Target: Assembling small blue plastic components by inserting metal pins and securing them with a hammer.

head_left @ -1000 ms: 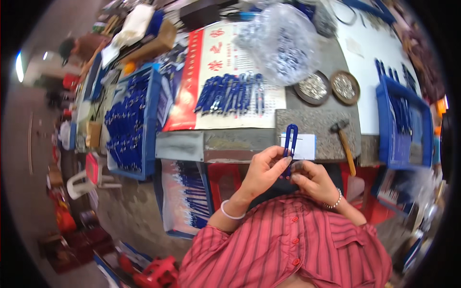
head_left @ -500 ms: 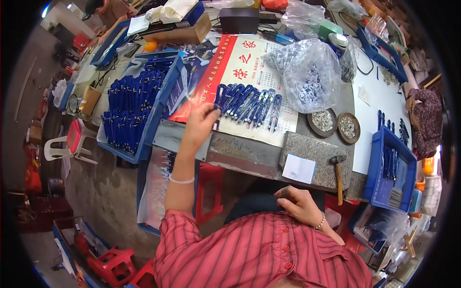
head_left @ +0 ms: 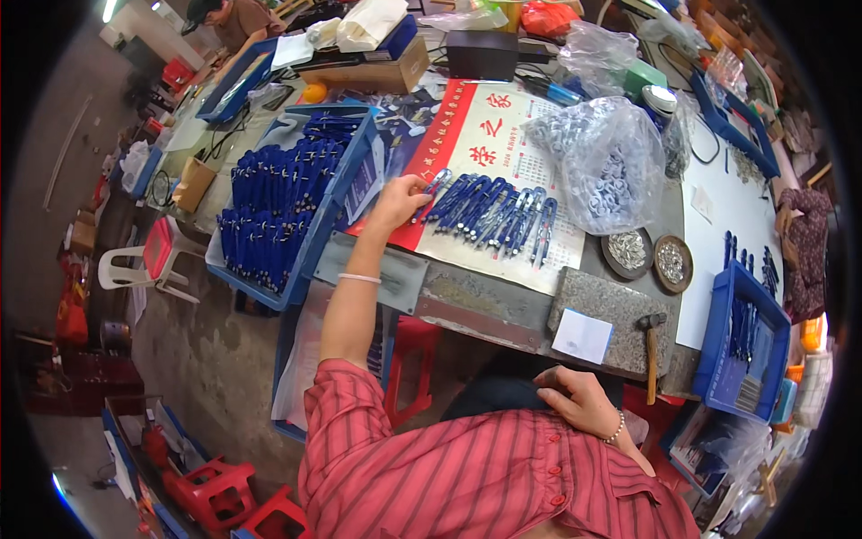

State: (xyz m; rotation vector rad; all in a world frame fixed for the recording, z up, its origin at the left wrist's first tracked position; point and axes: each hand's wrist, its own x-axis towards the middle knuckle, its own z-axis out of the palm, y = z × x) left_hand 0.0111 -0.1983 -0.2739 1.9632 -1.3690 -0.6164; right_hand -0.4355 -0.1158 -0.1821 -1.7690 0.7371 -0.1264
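My left hand (head_left: 398, 205) reaches to the left end of a row of slim blue pieces, each with a loop at its top end (head_left: 494, 208). Its thumb and fingers pinch one such blue piece (head_left: 437, 187), which tilts over the red edge of a calendar sheet (head_left: 467, 154). The row lies side by side on that sheet. Close to my waist, beyond the table's front edge, my right hand (head_left: 582, 402) rests with loosely bent fingers, thumb apart, and nothing visible in it. A blue tray (head_left: 355, 171) densely filled with similar blue pieces stands left of my left hand.
A clear bag of small grey parts (head_left: 620, 171) lies right of the row. Two round dishes of metal bits (head_left: 628, 253) sit before it. A stone slab (head_left: 584, 292) bears a white paper and a hammer (head_left: 652, 350). A blue bin (head_left: 727, 377) stands farther right; co-workers are beyond.
My left hand has shifted slightly right and up relative to the sheet, and a looped blue piece now shows tilted at its fingertips. My right hand stays at my waist. The whole view has shifted.
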